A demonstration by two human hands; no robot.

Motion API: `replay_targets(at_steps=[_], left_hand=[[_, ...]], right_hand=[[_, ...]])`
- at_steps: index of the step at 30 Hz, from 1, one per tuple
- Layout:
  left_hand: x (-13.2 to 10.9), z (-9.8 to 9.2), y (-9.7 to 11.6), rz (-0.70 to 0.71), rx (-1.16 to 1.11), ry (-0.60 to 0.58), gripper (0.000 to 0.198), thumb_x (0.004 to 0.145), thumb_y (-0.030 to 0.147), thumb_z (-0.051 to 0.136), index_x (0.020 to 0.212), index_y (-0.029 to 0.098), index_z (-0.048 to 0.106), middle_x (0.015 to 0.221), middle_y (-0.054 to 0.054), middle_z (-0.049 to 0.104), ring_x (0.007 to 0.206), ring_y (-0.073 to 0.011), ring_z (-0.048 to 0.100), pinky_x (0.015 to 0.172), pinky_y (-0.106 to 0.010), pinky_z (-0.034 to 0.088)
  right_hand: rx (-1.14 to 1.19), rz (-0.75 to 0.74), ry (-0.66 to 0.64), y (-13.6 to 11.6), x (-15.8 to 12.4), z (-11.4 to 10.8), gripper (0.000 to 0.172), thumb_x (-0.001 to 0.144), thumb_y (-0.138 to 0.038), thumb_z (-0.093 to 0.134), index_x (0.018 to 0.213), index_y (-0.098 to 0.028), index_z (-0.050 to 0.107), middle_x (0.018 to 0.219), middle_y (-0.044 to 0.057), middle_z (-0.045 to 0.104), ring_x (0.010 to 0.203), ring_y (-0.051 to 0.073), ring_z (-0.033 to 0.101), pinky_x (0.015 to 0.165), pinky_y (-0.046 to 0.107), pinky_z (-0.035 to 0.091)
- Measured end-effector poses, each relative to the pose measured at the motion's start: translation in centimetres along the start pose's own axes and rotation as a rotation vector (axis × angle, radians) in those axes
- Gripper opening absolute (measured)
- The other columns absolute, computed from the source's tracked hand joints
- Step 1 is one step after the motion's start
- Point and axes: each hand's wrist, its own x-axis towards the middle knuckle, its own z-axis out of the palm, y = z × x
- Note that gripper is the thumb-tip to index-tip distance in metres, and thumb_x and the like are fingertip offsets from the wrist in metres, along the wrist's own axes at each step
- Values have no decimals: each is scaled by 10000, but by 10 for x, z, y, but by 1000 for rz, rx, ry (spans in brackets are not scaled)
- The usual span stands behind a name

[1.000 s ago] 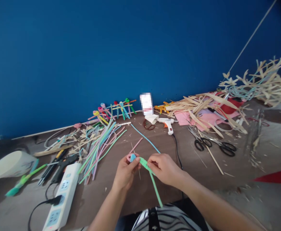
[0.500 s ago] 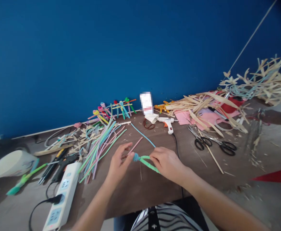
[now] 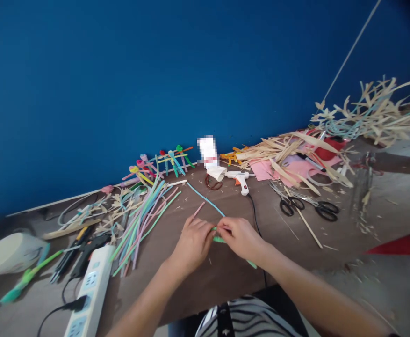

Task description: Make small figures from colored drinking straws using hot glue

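My left hand (image 3: 195, 241) and my right hand (image 3: 241, 238) meet over the near middle of the table, fingers closed. Between them shows a bent light-green pipe cleaner (image 3: 219, 239), most of it covered by the fingers. Its green tail comes out below my right wrist. A pink pipe cleaner (image 3: 199, 209) sticks up past my left fingers, and a bit of pink also shows at my right fingertips. Whether that is one piece I cannot tell. Just beyond my hands, a blue pipe cleaner (image 3: 206, 200) lies on the table, its near end reaching my right hand.
Loose pipe cleaners (image 3: 145, 224) lie left, beside a white power strip (image 3: 97, 276) and a white bowl (image 3: 11, 252). A white glue gun (image 3: 241, 181) lies ahead, its cord passing right of my hands. Black-handled scissors (image 3: 326, 210) and dried husk strips (image 3: 278, 152) are right.
My left hand has moved right and closed in beside my right hand. The blue tip and green loop that showed between them are now mostly covered. The view has shifted slightly.
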Motion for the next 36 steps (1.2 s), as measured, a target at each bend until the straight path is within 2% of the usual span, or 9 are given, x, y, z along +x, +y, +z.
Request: replay_targets(at_steps=[7,12,15,19,23,26,29,33,36], left_hand=[[0,5,-3,-153,-187,112,198,828,261,407,829,193,593,777,-27,647,757,-165,556,739,-293,360],[-1,8,-3,-269,-239,146,187,818,272,419,818,197,591,749,-15,643,734,-164,551,706,-275,367],[-1,10,-3,-278,-221,161,186,816,274,417,800,195,585,728,-10,639,708,-160,550,691,-271,365],[-1,11,-3,-252,-122,182,197,820,265,405,801,189,586,726,-17,647,686,-162,564,697,-292,352],[-3,12,-2,-198,34,143,188,819,233,405,808,193,588,730,-19,655,704,-177,578,721,-333,323],[-3,11,-2,-134,155,102,197,819,210,399,768,191,588,701,-24,648,700,-185,570,725,-356,303],[-4,8,-4,-51,240,48,202,810,188,405,710,179,580,643,-30,624,665,-181,548,721,-363,298],[-5,0,-8,150,181,-23,163,798,191,435,732,182,585,628,-21,606,637,-154,523,757,-357,300],[-8,-5,-10,243,46,-24,159,804,224,445,742,188,587,640,-10,604,652,-137,518,804,-349,299]], right_hand=[[784,198,-45,11,10,12,138,671,-251,580,728,-125,578,665,5,587,643,113,542,586,228,430],[1037,298,-38,14,10,21,256,616,-291,642,788,-118,563,614,-10,560,540,91,518,521,232,439],[947,327,0,16,9,27,198,658,-284,597,747,-109,570,595,-11,542,502,81,489,488,220,418],[576,203,35,14,4,28,123,711,-211,525,760,-126,600,671,10,585,582,102,510,553,221,403],[87,38,12,4,-5,21,124,750,-170,480,818,-162,583,779,25,606,697,134,538,634,236,389],[-213,-44,-18,-5,-9,13,196,778,-127,420,911,-165,558,923,64,586,818,160,542,708,252,375],[-400,-72,-110,-13,-9,3,216,806,-131,372,912,-161,557,894,76,572,758,158,550,665,251,371],[-398,-170,-165,-15,0,-15,174,807,-195,411,785,-163,580,824,58,571,737,154,538,651,247,360],[-138,-171,-225,-7,13,-23,105,743,-204,502,760,-168,599,778,24,591,715,133,531,647,229,361]])
